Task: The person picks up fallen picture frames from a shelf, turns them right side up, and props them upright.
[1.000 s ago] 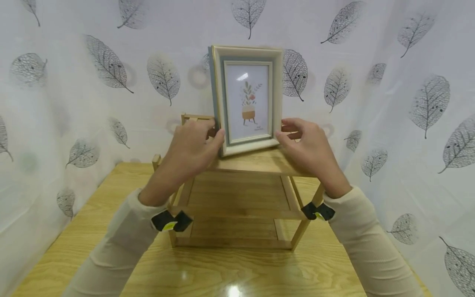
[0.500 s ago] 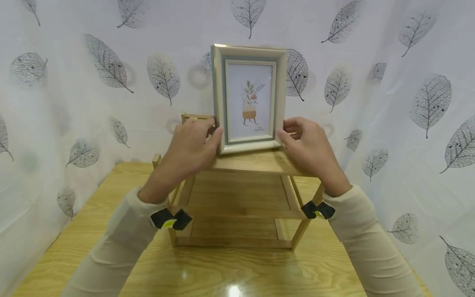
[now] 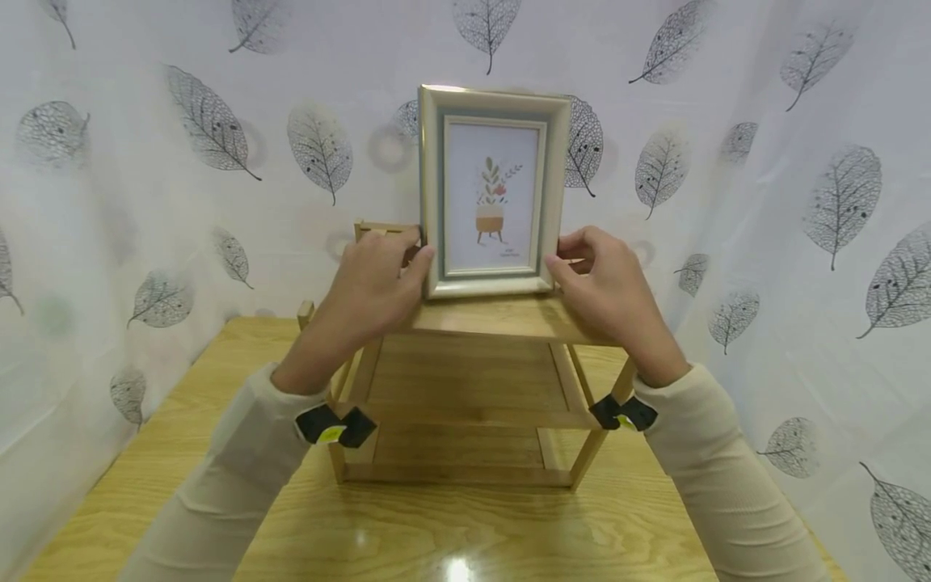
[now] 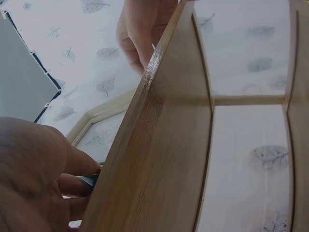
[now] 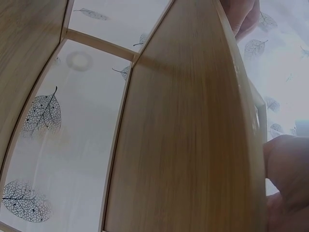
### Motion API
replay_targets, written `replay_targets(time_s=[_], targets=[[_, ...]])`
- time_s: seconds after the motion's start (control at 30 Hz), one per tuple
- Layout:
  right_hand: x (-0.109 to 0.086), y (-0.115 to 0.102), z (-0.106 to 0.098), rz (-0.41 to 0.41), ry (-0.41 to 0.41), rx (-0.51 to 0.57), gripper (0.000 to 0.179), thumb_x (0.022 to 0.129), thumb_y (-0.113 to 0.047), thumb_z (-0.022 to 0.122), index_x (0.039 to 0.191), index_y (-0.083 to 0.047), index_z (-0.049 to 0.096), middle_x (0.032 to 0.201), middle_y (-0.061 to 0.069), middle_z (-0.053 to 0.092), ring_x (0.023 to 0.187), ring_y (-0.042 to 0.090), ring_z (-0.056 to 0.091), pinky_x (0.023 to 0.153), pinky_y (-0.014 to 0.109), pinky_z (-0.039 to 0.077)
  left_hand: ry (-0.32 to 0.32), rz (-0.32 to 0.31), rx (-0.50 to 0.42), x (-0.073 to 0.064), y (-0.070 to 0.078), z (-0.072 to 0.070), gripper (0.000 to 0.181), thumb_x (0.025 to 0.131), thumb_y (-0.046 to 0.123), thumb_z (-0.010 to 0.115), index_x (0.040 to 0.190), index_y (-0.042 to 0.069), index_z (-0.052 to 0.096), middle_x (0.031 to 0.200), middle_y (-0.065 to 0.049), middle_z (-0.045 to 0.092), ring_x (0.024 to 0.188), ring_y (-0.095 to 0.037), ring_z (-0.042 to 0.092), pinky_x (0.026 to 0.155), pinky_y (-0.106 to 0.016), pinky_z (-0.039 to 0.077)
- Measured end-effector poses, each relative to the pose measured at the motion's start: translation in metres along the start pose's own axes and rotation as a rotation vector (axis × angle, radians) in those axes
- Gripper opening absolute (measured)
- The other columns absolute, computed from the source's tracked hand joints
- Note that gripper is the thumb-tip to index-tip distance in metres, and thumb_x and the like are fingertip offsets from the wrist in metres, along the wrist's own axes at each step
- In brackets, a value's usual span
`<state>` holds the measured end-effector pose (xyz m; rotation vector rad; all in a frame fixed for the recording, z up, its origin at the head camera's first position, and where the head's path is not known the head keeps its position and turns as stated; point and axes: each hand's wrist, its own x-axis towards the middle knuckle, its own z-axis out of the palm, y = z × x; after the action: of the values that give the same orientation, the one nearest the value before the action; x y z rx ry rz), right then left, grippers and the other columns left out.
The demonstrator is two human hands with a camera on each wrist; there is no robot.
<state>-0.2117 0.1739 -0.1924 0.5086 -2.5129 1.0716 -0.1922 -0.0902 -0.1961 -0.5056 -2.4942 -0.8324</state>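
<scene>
A cream picture frame (image 3: 556, 178) with a blue-grey inner border stands upright on the top board of a wooden shelf rack (image 3: 502, 319). Its print shows a potted plant on legs. My left hand (image 3: 378, 279) grips the frame's lower left edge, thumb at the front. On the opposite side my right hand (image 3: 600, 279) holds the lower right edge between thumb and fingers. From below, the left wrist view shows the left hand (image 4: 38, 179) beside the board with part of the picture frame (image 4: 104, 112) behind. The right wrist view catches the right hand (image 5: 287, 174) at the board's edge.
The rack has lower shelves (image 3: 465, 444) and stands on a light wooden table (image 3: 451, 529). A small wooden post (image 3: 305, 314) rises at the rack's left. White curtains (image 3: 785, 194) printed with grey leaves hang behind and at both sides.
The picture frame has turned to face the front more squarely and shifted slightly right, its bottom edge now nearly level. Both hands have kept their hold with little movement.
</scene>
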Motion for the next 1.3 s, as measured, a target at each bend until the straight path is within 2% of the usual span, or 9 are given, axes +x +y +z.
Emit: replay_targets(time_s=[0.37, 0.67, 0.87, 1.0, 1.1, 1.13, 1.2, 1.3], targets=[[-0.001, 0.000, 0.004, 0.006, 0.015, 0.041, 0.023, 0.098, -0.007, 0.063, 0.113, 0.008, 0.057, 0.118, 0.022, 0.068, 0.103, 0.036, 0.069, 0.093, 0.042, 0.055, -0.011, 0.000, -0.018, 0.005, -0.006, 0.002, 0.025, 0.105, 0.017, 0.050, 0.089, 0.001, 0.060, 0.075, -0.012, 0.054, 0.073, -0.029, 0.054, 0.065, -0.039, 0.043], [-0.002, -0.001, 0.006, -0.005, 0.024, 0.050, 0.020, 0.097, -0.002, 0.062, 0.112, 0.010, 0.055, 0.114, 0.021, 0.067, 0.099, 0.034, 0.070, 0.086, 0.035, 0.058, -0.004, 0.019, -0.017, 0.008, -0.010, 0.003, 0.025, 0.106, 0.016, 0.049, 0.091, 0.000, 0.060, 0.078, -0.014, 0.057, 0.077, -0.031, 0.056, 0.072, -0.043, 0.048], [-0.003, -0.001, 0.006, -0.008, 0.025, 0.048, 0.020, 0.097, -0.003, 0.062, 0.111, 0.010, 0.055, 0.112, 0.021, 0.067, 0.098, 0.034, 0.070, 0.084, 0.031, 0.058, -0.015, 0.012, -0.017, 0.008, -0.010, 0.003, 0.026, 0.106, 0.016, 0.048, 0.088, 0.001, 0.058, 0.077, -0.014, 0.055, 0.076, -0.030, 0.055, 0.071, -0.043, 0.047], [-0.003, -0.001, 0.006, -0.014, 0.023, 0.067, 0.020, 0.097, -0.002, 0.062, 0.111, 0.010, 0.055, 0.112, 0.021, 0.067, 0.097, 0.034, 0.070, 0.078, 0.021, 0.057, -0.015, -0.030, -0.033, 0.006, -0.009, 0.001, 0.029, 0.106, 0.021, 0.050, 0.105, -0.002, 0.067, 0.098, -0.018, 0.069, 0.095, -0.033, 0.065, 0.086, -0.047, 0.051], [-0.003, -0.002, 0.006, -0.013, 0.017, 0.092, 0.021, 0.097, -0.002, 0.062, 0.112, 0.011, 0.054, 0.111, 0.022, 0.067, 0.095, 0.035, 0.071, 0.073, 0.017, 0.056, 0.007, -0.065, -0.050, 0.004, -0.008, -0.001, 0.032, 0.105, 0.024, 0.054, 0.120, 0.001, 0.069, 0.117, -0.015, 0.072, 0.112, -0.033, 0.066, 0.096, -0.049, 0.051], [-0.003, -0.002, 0.006, -0.013, 0.015, 0.097, 0.021, 0.097, -0.001, 0.062, 0.112, 0.011, 0.054, 0.111, 0.022, 0.066, 0.095, 0.036, 0.071, 0.072, 0.016, 0.055, 0.015, -0.072, -0.054, 0.003, -0.008, -0.001, 0.031, 0.104, 0.025, 0.055, 0.118, 0.003, 0.071, 0.117, -0.014, 0.073, 0.114, -0.033, 0.066, 0.096, -0.049, 0.051], [-0.003, -0.002, 0.006, -0.010, 0.010, 0.105, 0.021, 0.097, -0.001, 0.061, 0.112, 0.011, 0.053, 0.111, 0.023, 0.066, 0.094, 0.036, 0.071, 0.071, 0.016, 0.055, 0.033, -0.070, -0.054, 0.002, -0.008, -0.001, 0.026, 0.103, 0.024, 0.056, 0.102, 0.004, 0.072, 0.115, -0.012, 0.074, 0.110, -0.031, 0.068, 0.094, -0.048, 0.052], [-0.003, -0.002, 0.006, -0.008, 0.011, 0.096, 0.021, 0.097, -0.002, 0.062, 0.112, 0.011, 0.054, 0.112, 0.023, 0.066, 0.095, 0.036, 0.071, 0.072, 0.017, 0.055, 0.048, -0.043, -0.048, 0.002, -0.007, 0.000, 0.032, 0.104, 0.022, 0.056, 0.076, 0.006, 0.060, 0.110, -0.010, 0.076, 0.088, -0.028, 0.069, 0.080, -0.041, 0.053]])
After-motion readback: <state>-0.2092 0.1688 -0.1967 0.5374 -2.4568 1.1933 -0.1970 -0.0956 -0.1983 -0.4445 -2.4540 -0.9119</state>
